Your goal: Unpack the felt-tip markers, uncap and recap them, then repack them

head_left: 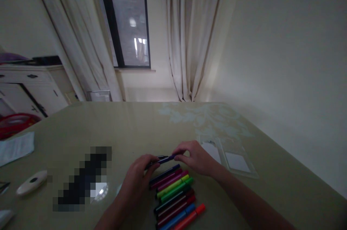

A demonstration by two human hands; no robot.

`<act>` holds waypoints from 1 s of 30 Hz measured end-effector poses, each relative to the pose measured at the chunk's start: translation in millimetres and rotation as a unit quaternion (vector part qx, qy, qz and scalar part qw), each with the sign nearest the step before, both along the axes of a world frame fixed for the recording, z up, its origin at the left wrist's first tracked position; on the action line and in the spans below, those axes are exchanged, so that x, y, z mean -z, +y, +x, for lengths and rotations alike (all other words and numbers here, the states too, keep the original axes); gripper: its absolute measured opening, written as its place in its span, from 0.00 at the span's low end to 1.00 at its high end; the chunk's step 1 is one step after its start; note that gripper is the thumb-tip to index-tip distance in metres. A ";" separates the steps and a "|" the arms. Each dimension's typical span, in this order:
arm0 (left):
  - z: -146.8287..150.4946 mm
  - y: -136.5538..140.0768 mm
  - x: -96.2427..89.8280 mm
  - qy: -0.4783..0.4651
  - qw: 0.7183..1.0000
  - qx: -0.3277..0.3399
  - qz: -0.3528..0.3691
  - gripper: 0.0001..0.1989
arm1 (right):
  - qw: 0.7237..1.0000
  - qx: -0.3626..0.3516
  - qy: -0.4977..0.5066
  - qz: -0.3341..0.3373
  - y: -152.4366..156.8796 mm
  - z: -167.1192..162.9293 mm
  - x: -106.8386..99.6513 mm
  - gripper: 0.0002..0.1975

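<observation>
A dark blue marker (166,159) is held between my two hands, tilted slightly up to the right. My left hand (141,170) pinches its left end, and the fingertips of my right hand (191,156) pinch its right end. Just behind it shows part of another dark, thin pen-like thing (162,157), mostly hidden. Below my hands several markers lie side by side in a row: a dark blue marker (165,174) at the top, then magenta ones, a yellow-green marker (173,186), a green marker (176,191), dark ones, a blue marker (179,217) and a red-orange marker (189,218) nearest me.
A clear plastic case (241,161) with white cards lies right of my right hand. To the left are a blurred-out dark object (84,179), a white oval device (32,183) and a folded paper (16,147). The table (121,125) meets the wall at right.
</observation>
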State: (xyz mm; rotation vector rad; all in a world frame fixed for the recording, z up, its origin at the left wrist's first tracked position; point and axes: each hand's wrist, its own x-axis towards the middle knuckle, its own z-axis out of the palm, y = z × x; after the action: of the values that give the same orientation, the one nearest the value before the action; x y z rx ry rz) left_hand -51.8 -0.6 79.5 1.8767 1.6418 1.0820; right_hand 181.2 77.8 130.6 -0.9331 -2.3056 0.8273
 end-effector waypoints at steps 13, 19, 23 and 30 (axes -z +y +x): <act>6.8 -2.5 8.1 0.084 0.995 0.042 -0.019 0.09 | 0.992 0.117 -0.045 0.029 31.8 16.6 14.8 0.14; -2.6 4.5 19.5 0.133 0.989 0.057 0.004 0.14 | 0.954 0.160 -0.225 0.115 44.7 29.3 37.1 0.11; -16.4 11.4 24.4 0.146 0.988 -0.043 0.028 0.14 | 0.957 0.120 -0.238 0.109 38.4 21.1 38.6 0.07; -19.7 11.8 18.0 0.093 0.994 -0.051 0.008 0.11 | 0.985 0.045 -0.141 0.087 21.1 6.6 21.6 0.09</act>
State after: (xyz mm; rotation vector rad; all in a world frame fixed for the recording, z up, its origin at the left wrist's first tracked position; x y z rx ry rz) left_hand -71.5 11.2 61.5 1.9742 1.8548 0.9868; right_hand 187.9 98.9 109.0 -1.1266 -2.5043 0.4705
